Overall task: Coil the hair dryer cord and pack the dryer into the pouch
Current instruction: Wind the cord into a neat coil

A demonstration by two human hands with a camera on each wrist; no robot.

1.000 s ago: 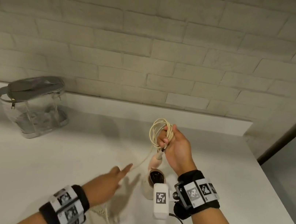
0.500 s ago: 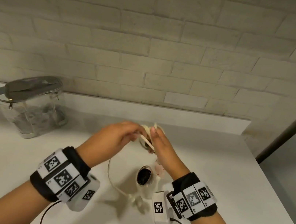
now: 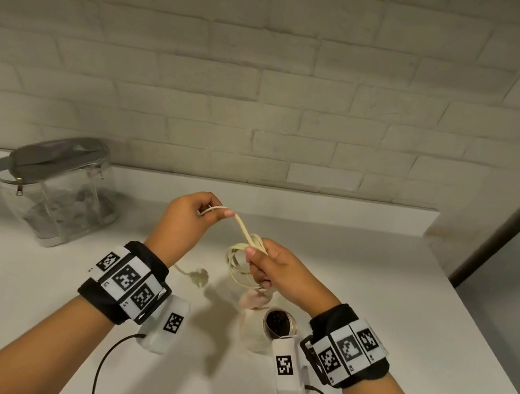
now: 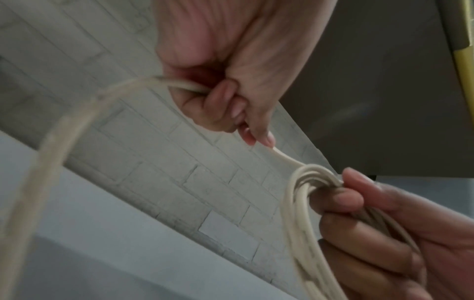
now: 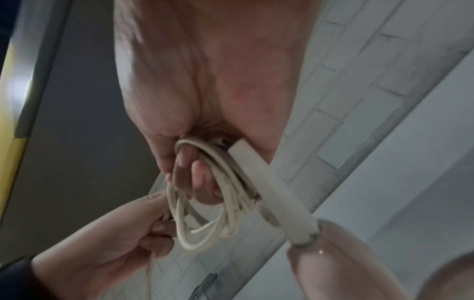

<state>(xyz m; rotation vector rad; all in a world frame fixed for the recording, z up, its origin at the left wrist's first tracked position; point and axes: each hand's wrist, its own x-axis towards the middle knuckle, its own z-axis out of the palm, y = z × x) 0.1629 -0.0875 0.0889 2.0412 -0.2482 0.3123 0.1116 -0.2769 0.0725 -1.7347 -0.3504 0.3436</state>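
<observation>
My right hand (image 3: pixel 259 259) grips several cream loops of the hair dryer cord (image 3: pixel 237 261) above the white counter. The pink and white hair dryer (image 3: pixel 261 323) hangs below that hand, its dark nozzle facing up at me. My left hand (image 3: pixel 212 211) pinches a stretch of the cord up and to the left of the coil. The plug (image 3: pixel 197 277) dangles below the left wrist, near the counter. In the left wrist view the left hand (image 4: pixel 231 105) has the cord (image 4: pixel 287 160) running to the coil. In the right wrist view the right hand (image 5: pixel 189 172) has the coil (image 5: pixel 231 194) beside the dryer's strain relief.
A clear pouch (image 3: pixel 56 196) with a grey zip top and handle stands at the back left of the counter (image 3: pixel 32 314), against a low ledge and a white brick wall. The counter's right edge (image 3: pixel 481 331) runs diagonally beside a dark floor gap.
My left hand reached down to the loose cord, came up to the coil, and now draws a stretch up and left. The plug has lifted off the counter.
</observation>
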